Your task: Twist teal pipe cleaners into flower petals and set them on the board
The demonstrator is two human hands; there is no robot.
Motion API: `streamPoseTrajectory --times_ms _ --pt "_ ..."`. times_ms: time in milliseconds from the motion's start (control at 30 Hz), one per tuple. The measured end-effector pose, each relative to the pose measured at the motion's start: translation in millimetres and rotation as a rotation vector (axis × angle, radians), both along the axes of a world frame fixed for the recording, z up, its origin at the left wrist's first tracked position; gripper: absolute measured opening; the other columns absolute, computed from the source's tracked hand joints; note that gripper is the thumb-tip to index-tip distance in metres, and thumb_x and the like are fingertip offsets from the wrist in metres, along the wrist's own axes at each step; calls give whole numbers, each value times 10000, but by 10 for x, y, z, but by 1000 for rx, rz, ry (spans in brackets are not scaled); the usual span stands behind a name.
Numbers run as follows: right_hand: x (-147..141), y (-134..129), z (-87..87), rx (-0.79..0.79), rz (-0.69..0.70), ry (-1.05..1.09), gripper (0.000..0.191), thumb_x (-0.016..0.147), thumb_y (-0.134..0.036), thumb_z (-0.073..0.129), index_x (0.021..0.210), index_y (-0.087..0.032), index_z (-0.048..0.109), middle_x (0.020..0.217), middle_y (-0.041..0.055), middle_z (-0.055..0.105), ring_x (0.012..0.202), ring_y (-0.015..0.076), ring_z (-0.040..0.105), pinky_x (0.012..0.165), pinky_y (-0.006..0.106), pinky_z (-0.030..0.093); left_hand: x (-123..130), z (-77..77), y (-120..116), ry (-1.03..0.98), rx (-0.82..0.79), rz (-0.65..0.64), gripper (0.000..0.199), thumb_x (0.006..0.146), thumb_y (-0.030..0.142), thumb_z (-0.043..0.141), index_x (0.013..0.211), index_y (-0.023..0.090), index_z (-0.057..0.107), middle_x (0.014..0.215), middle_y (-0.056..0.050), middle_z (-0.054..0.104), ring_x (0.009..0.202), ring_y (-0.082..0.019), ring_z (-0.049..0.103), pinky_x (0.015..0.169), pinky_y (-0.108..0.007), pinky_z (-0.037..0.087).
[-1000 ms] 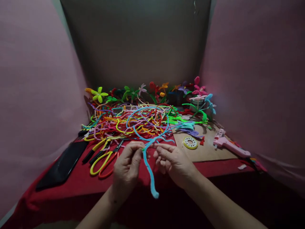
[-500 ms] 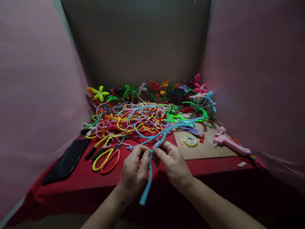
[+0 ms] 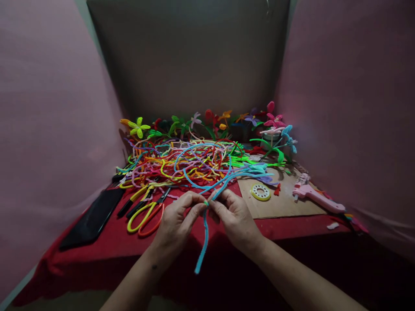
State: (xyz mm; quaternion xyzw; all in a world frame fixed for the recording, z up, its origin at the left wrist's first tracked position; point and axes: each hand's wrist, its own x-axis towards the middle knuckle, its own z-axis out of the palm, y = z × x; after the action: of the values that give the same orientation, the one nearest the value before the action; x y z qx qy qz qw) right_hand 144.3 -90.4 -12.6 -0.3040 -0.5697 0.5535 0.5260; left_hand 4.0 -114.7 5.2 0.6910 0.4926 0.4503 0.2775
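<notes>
Both hands meet over the table's front edge, pinching light-blue pipe cleaners point(image 3: 202, 248) at one spot. My left hand point(image 3: 178, 220) is closed, thumb and forefinger together at a small green-yellow bit point(image 3: 206, 203) on the stems. My right hand point(image 3: 235, 220) is closed beside it, thumb and fingertips on the same blue stems. One blue end hangs below the fingers; the other lengths run up and right past the right hand. How the stems cross inside the fingertips is hidden.
A tangled heap of coloured pipe cleaners point(image 3: 168, 166) covers the red cloth. Left are scissors point(image 3: 145, 218) and a black flat device point(image 3: 92, 220). Right are cardboard point(image 3: 285, 205), a white-and-yellow ring point(image 3: 260, 192) and a pink glue gun point(image 3: 319, 198). Pipe-cleaner flowers point(image 3: 139, 127) stand behind.
The hanging blue end has swung slightly right, and the long upper blue lengths have dropped a little lower. Both hands keep their pinch at about the same place.
</notes>
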Motion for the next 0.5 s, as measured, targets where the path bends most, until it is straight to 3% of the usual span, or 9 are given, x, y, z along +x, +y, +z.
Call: streamPoseTrajectory --times_ms 167,333,500 --pt "-9 21 12 -115 57 16 115 745 -247 577 756 -137 543 605 -22 524 509 67 437 487 215 346 -6 -24 -2 213 197 45 116 830 206 482 779 161 575 714 8 577 657 -91 536 638 -200 407" --pt "-54 25 -13 -267 173 200 158 687 -235 648 747 -146 532 555 -50 486 453 47 390 434 195 285 21 -127 -1 137 255 146 101 819 205 504 804 165 595 720 8 575 657 -92 535 637 -202 421" --pt "-93 42 -56 -359 197 346 221 622 -208 719 749 -136 554 567 -43 509 457 38 410 439 182 286 -12 -159 13 85 205 128 122 812 215 508 824 165 619 739 0 600 664 -98 560 637 -203 443"
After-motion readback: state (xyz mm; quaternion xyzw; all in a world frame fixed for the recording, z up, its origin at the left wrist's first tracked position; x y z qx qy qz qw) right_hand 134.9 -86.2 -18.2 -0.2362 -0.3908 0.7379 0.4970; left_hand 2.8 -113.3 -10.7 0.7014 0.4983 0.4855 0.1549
